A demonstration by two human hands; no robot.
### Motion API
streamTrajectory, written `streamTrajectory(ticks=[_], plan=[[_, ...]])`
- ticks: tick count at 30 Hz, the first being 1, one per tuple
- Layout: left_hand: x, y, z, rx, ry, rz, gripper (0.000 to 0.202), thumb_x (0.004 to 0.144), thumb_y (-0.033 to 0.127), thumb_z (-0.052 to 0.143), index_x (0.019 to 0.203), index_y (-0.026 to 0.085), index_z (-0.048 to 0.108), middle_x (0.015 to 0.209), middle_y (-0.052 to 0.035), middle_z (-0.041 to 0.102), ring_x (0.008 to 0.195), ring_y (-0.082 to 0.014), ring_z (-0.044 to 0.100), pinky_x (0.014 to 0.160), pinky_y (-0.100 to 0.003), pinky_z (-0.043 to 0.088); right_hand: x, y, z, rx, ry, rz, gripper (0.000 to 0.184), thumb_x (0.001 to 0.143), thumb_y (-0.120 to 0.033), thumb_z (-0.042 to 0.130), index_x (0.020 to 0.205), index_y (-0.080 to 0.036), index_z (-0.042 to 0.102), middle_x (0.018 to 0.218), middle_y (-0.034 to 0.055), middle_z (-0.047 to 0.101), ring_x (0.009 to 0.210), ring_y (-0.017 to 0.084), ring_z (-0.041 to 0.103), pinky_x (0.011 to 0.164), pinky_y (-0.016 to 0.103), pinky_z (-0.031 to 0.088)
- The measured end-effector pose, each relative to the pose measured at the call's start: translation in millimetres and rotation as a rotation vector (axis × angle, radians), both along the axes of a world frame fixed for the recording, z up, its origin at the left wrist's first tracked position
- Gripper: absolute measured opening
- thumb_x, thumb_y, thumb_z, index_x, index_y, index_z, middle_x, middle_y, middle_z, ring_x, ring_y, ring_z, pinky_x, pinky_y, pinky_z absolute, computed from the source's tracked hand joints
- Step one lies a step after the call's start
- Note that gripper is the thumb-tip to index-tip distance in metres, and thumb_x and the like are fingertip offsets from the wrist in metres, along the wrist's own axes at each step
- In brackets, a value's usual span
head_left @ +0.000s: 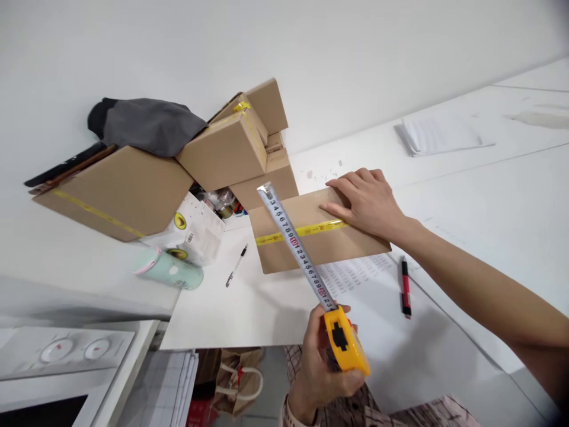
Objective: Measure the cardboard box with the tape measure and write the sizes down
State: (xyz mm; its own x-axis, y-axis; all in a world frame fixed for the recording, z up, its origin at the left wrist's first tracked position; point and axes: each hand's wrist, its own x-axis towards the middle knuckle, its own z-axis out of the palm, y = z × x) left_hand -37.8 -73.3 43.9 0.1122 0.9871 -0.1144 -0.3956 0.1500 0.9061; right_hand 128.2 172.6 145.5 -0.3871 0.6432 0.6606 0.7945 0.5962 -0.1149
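A yellow tape measure (349, 344) is gripped in my left hand (317, 367), near the table's front edge. Its metal blade (297, 244) is pulled out and runs slantwise across a cardboard box (347, 243), with the hooked tip past the far edge of the box. Yellow tape runs along the middle of the cardboard. My right hand (367, 201) holds the box at its right part, thumb on the face and fingers at the far edge. Beneath the box lies a printed sheet (351, 276), partly covered. A red and black marker (405, 287) lies right of it.
Stacked cardboard boxes (226, 151) with a dark grey cloth (155, 124) stand at the back left. A mint-green bottle (171, 271), an avocado-print carton (202, 228) and a pen (237, 265) are on the left. Papers (438, 133) lie at the back right of the white table (213, 320).
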Motion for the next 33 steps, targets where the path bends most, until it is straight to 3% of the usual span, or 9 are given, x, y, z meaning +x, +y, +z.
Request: streamTrajectory(ticks=[5, 10, 13, 16, 18, 21, 24, 27, 33], plan=[[-3.0, -16.3, -12.8, -0.048, 0.288, -0.026, 0.082, 0.054, 0.021, 0.088, 0.131, 0.022, 0.059, 0.127, -0.0127, 0.063, 0.102, -0.0254, 0.061, 0.083, -0.033, 0.055, 9.3, -47.0, -39.5, 0.067, 0.087, 0.031, 0.045, 0.097, -0.064, 0.054, 0.116, -0.025, 0.069, 0.116, 0.0108, 0.074, 0.103, 0.030, 0.059, 0.093, 0.045, 0.036], [-4.6, -26.8, -23.4, -0.038, 0.458, -0.126, 0.085, 0.053, 0.021, 0.086, 0.132, 0.021, 0.057, 0.105, -0.0049, 0.066, 0.082, -0.0180, 0.060, 0.080, -0.033, 0.056, 20.9, -65.2, -79.2, 0.069, 0.186, 0.180, 0.024, 0.100, -0.040, 0.060, 0.118, -0.027, 0.070, 0.119, 0.0072, 0.076, 0.110, 0.027, 0.064, 0.096, 0.045, 0.041], [-6.6, -29.9, -19.2, 0.029, 0.603, -0.182, 0.085, 0.052, 0.029, 0.090, 0.131, 0.020, 0.058, 0.108, -0.0060, 0.067, 0.093, -0.0236, 0.063, 0.092, -0.040, 0.056, 35.6, -74.8, -71.7, -0.162, 0.498, 0.191, 0.031, 0.106, -0.038, 0.047, 0.122, -0.029, 0.071, 0.119, 0.0066, 0.076, 0.113, 0.028, 0.066, 0.099, 0.049, 0.045], [-6.3, -29.4, -11.1, 0.096, 0.732, -0.292, 0.086, 0.055, 0.036, 0.091, 0.133, 0.020, 0.058, 0.118, -0.0089, 0.068, 0.104, -0.0290, 0.065, 0.101, -0.045, 0.053, 53.2, -91.7, -45.9, -0.449, 0.936, 0.311, 0.042, 0.107, -0.049, 0.038, 0.125, -0.032, 0.072, 0.105, 0.0065, 0.077, 0.086, 0.025, 0.070, 0.075, 0.044, 0.054], [-5.1, -28.2, -7.0, 0.119, 0.782, -0.363, 0.086, 0.056, 0.039, 0.091, 0.132, 0.020, 0.059, 0.118, -0.0087, 0.069, 0.104, -0.0297, 0.066, 0.100, -0.044, 0.053, 62.2, -105.5, -29.3, -0.552, 1.103, 0.377, 0.034, 0.101, -0.049, 0.056, 0.123, -0.032, 0.075, 0.090, 0.0057, 0.077, 0.068, 0.022, 0.065, 0.056, 0.038, 0.050], [-4.0, -28.1, -4.8, 0.130, 0.817, -0.432, 0.089, 0.058, 0.043, 0.092, 0.138, 0.022, 0.057, 0.123, -0.0096, 0.069, 0.110, -0.0319, 0.066, 0.103, -0.046, 0.053, 70.0, -125.7, -21.0, -0.531, 1.213, 0.330, 0.022, 0.090, -0.034, 0.076, 0.112, -0.031, 0.079, 0.071, 0.0018, 0.071, 0.053, 0.016, 0.056, 0.045, 0.032, 0.041], [-4.5, -30.0, -6.6, 0.071, 0.782, -0.373, 0.108, 0.062, 0.039, 0.092, 0.155, 0.027, 0.039, 0.144, -0.0126, 0.059, 0.130, -0.0356, 0.058, 0.114, -0.051, 0.044, 71.5, -145.7, -37.0, -0.567, 1.216, 0.325, 0.018, 0.090, -0.028, 0.077, 0.108, -0.030, 0.078, 0.070, 0.0012, 0.071, 0.055, 0.015, 0.059, 0.045, 0.029, 0.045], [-4.3, -30.0, -12.1, 0.056, 0.669, -0.215, 0.123, 0.064, 0.032, 0.092, 0.162, 0.030, 0.017, 0.147, -0.0129, 0.055, 0.131, -0.0330, 0.057, 0.114, -0.052, 0.045, 64.2, -167.9, -63.6, -0.731, 1.051, 0.415, 0.023, 0.094, -0.025, 0.071, 0.116, -0.032, 0.073, 0.084, 0.0013, 0.076, 0.064, 0.014, 0.066, 0.053, 0.027, 0.054], [-0.7, -27.3, -23.3, 0.233, 0.625, -0.075, 0.122, 0.069, 0.029, 0.089, 0.163, 0.034, 0.011, 0.137, -0.0107, 0.056, 0.125, -0.0309, 0.059, 0.108, -0.052, 0.049, 37.6, -197.2, -94.3, -0.743, 0.690, 0.366, 0.013, 0.097, -0.028, 0.065, 0.109, -0.029, 0.070, 0.099, 0.0050, 0.072, 0.093, 0.020, 0.070, 0.078, 0.033, 0.058]])
